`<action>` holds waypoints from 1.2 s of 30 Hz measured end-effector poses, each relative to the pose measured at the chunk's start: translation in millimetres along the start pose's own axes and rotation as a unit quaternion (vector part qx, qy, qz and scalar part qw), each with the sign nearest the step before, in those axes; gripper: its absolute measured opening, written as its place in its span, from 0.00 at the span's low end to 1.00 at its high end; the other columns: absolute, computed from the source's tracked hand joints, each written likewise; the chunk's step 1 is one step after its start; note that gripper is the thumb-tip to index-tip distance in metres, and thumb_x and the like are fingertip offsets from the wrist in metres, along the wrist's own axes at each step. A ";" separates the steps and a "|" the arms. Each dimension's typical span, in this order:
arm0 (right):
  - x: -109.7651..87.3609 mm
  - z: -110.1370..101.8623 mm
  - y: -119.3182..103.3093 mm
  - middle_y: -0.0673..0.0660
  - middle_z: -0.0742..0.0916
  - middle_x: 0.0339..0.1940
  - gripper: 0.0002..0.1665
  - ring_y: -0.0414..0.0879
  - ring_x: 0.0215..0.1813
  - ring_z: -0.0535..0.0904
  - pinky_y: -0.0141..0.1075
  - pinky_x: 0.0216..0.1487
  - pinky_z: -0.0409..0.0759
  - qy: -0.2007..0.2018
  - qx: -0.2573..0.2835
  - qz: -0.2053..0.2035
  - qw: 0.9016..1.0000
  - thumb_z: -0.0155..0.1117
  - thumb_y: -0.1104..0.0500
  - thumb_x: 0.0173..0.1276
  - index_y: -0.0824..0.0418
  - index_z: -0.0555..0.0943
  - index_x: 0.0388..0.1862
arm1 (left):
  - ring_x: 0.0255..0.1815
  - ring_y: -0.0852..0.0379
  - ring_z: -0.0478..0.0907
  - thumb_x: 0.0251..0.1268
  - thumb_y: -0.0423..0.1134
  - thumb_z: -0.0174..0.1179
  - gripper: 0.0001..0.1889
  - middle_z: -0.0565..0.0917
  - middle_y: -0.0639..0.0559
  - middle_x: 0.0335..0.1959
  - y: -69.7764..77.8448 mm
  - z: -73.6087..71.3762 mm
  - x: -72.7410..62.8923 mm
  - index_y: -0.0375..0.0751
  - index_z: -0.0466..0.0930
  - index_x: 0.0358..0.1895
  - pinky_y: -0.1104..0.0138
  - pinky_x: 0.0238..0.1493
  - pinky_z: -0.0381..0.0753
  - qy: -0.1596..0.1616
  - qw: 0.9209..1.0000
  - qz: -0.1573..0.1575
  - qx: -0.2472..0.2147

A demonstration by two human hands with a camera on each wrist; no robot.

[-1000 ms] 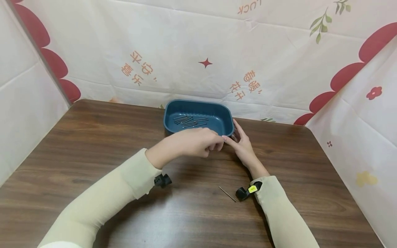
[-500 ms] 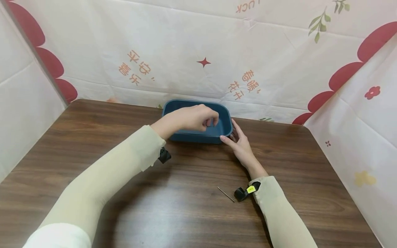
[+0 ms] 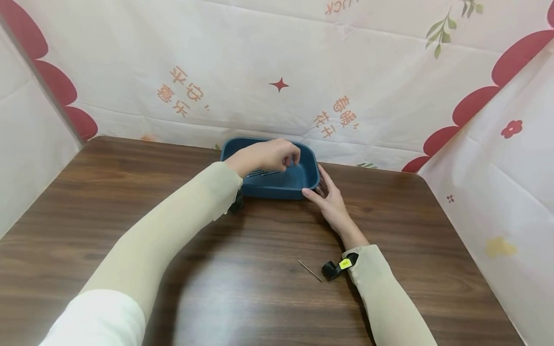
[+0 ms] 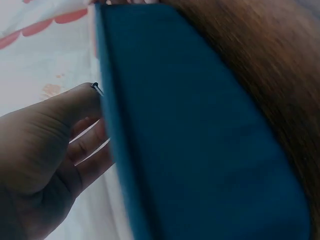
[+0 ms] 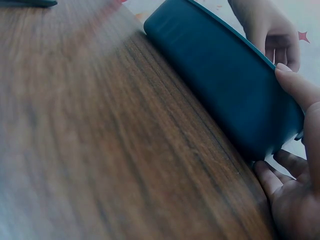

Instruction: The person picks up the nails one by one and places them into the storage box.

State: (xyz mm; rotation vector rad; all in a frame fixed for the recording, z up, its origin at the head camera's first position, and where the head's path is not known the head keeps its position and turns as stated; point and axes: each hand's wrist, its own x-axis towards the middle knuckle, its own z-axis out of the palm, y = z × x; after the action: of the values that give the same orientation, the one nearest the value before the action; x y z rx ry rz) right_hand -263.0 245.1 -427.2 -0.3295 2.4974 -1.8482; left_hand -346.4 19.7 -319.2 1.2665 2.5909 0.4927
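Note:
A blue rectangular plastic bin (image 3: 277, 192) stands at the back of the table. Several thin metal nails (image 3: 261, 172) lie inside, partly hidden by my left forearm. My left hand (image 3: 270, 154) reaches over the bin with curled fingers. In the left wrist view a nail (image 4: 97, 88) pokes out at the thumb tip, pinched there, most of it behind the rim. My right hand (image 3: 331, 202) holds the bin's right front corner, thumb on the rim and fingers around the end wall. Another nail (image 3: 310, 271) lies on the table nearer the front.
The wooden table (image 3: 242, 293) runs back to a white printed cloth (image 3: 242, 62) hanging right behind the bin. More cloth closes off both sides. A black wrist camera (image 3: 332, 270) on the right sleeve sits close to the loose nail.
My left hand has moved forward from in front of the bin to over its inside. The right hand keeps its hold on the corner. The head view has shifted slightly.

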 end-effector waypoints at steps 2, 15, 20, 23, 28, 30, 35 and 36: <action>-0.2 1.8 0.3 0.52 0.62 0.83 0.48 0.49 0.83 0.58 0.48 0.82 0.57 0.002 0.001 0.002 1.000 0.64 0.54 0.74 0.43 0.49 0.84 | 0.42 0.51 0.77 0.67 0.26 0.58 0.14 0.83 0.45 0.44 -5.9 2.2 2.5 0.37 0.81 0.55 0.61 0.49 0.80 -0.003 1.000 -0.009 0.000; 3.5 5.9 0.5 0.53 0.63 0.83 0.49 0.48 0.83 0.58 0.47 0.82 0.57 -0.002 -0.004 -0.002 1.000 0.64 0.54 0.73 0.44 0.49 0.84 | 0.45 0.51 0.75 0.70 0.29 0.58 0.14 0.81 0.45 0.44 -31.3 17.0 15.5 0.40 0.81 0.56 0.61 0.49 0.77 -0.012 0.997 -0.077 0.000; 3.3 7.0 -2.2 0.50 0.61 0.83 0.49 0.48 0.83 0.57 0.47 0.82 0.57 -0.006 -0.009 -0.003 1.000 0.65 0.52 0.73 0.41 0.49 0.84 | 0.41 0.52 0.75 0.71 0.30 0.57 0.14 0.80 0.47 0.42 -33.9 23.0 17.6 0.42 0.81 0.57 0.62 0.46 0.77 -0.021 0.995 -0.095 0.009; 3.3 6.2 -3.8 0.50 0.62 0.83 0.49 0.47 0.83 0.58 0.47 0.82 0.57 -0.003 -0.010 -0.006 1.000 0.65 0.52 0.72 0.42 0.50 0.84 | 0.40 0.53 0.76 0.71 0.29 0.57 0.15 0.81 0.47 0.41 -34.0 24.7 19.2 0.42 0.81 0.57 0.63 0.45 0.77 -0.023 0.995 -0.097 0.019; 3.2 3.6 -4.9 0.50 0.62 0.83 0.49 0.47 0.83 0.58 0.47 0.82 0.58 -0.002 -0.009 -0.009 1.000 0.65 0.52 0.72 0.43 0.50 0.84 | 0.43 0.52 0.78 0.71 0.29 0.57 0.16 0.82 0.46 0.44 -31.9 26.7 24.4 0.42 0.81 0.58 0.61 0.48 0.80 -0.034 0.994 -0.100 0.036; 2.9 2.1 -4.5 0.49 0.61 0.83 0.48 0.47 0.83 0.58 0.47 0.82 0.58 -0.001 -0.011 -0.007 1.000 0.65 0.52 0.72 0.42 0.50 0.83 | 0.44 0.52 0.79 0.71 0.29 0.57 0.16 0.83 0.46 0.45 -31.0 28.2 27.2 0.42 0.80 0.58 0.61 0.50 0.81 -0.040 0.993 -0.100 0.040; 0.5 -1.1 -3.0 0.49 0.61 0.83 0.49 0.46 0.83 0.57 0.46 0.82 0.57 0.003 -0.014 0.002 1.000 0.66 0.51 0.72 0.41 0.50 0.83 | 0.45 0.53 0.78 0.72 0.30 0.57 0.15 0.83 0.47 0.46 -27.5 32.0 33.0 0.42 0.81 0.58 0.61 0.51 0.81 -0.047 0.993 -0.100 0.046; -0.1 -1.6 -2.8 0.49 0.61 0.83 0.49 0.46 0.83 0.57 0.46 0.82 0.57 0.005 -0.014 0.003 1.000 0.66 0.51 0.72 0.41 0.50 0.83 | 0.44 0.53 0.78 0.72 0.30 0.57 0.15 0.83 0.47 0.46 -26.4 32.3 33.4 0.43 0.80 0.59 0.61 0.51 0.81 -0.047 0.993 -0.099 0.047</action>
State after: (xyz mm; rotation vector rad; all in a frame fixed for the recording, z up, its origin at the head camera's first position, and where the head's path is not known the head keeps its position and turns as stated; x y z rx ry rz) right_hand -262.6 245.9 -424.2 -0.3141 2.5291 -1.8183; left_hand -375.0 37.6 -360.7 1.0164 2.6497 0.2703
